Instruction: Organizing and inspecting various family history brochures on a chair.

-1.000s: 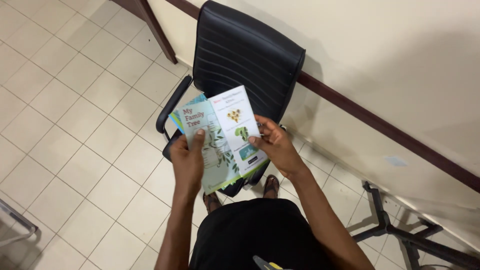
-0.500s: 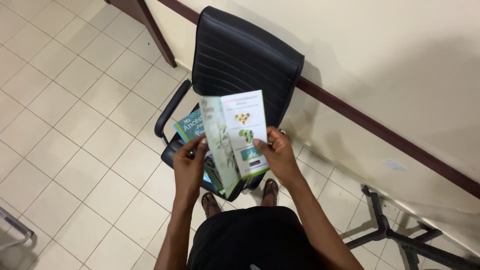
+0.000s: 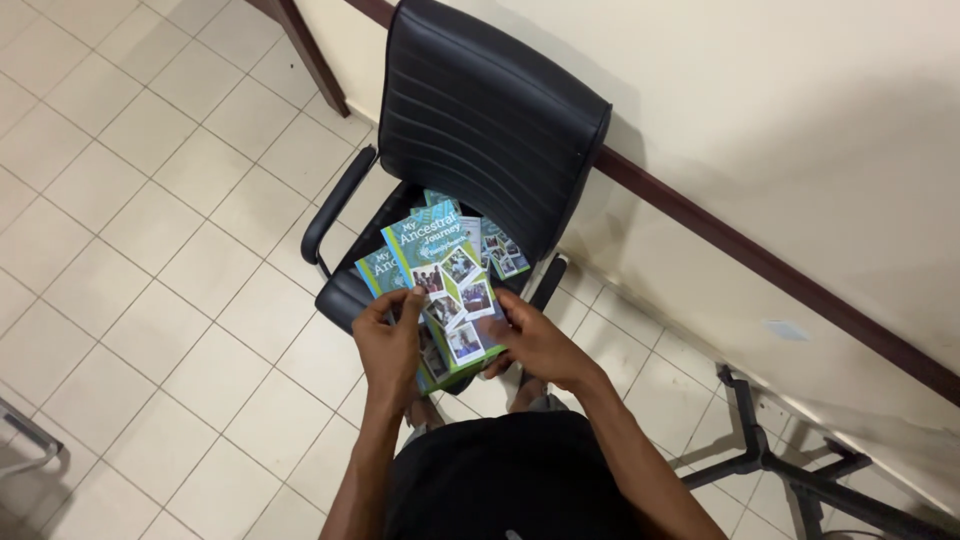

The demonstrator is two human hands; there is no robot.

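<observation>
Plainly, both hands were closed on 1 teal booklet (image 3: 443,295), held face up over the front of the seat of a black office chair (image 3: 490,120). The left hand (image 3: 392,340) pinched the booklet's left edge, thumb on the cover and fingers curled beneath; the right hand (image 3: 535,342) gripped its lower right corner, thumb on top. Its cover showed a title band at the top and a scatter of small photo prints below. A second teal booklet (image 3: 372,270) peeked out from behind the first on the left side — whether the left hand also held it or it lay on the seat, I could not tell. More leaflets of the same kind (image 3: 497,247) lay loose on the seat, close against the ribbed backrest, fanned and overlapping rather than squared up. As a judgement only, the sorting or gathering of these printed pieces looked partly done: 1 piece was in hand and at least a few others were on the seat, not stacked. The chair stood against a cream wall with a dark wooden rail (image 3: 760,260) running along it — and a black metal frame (image 3: 790,460) stood on the tiled floor (image 3: 150,200) to the right. The person's dark garment filled the bottom of the view, hiding the feet for the most part.
</observation>
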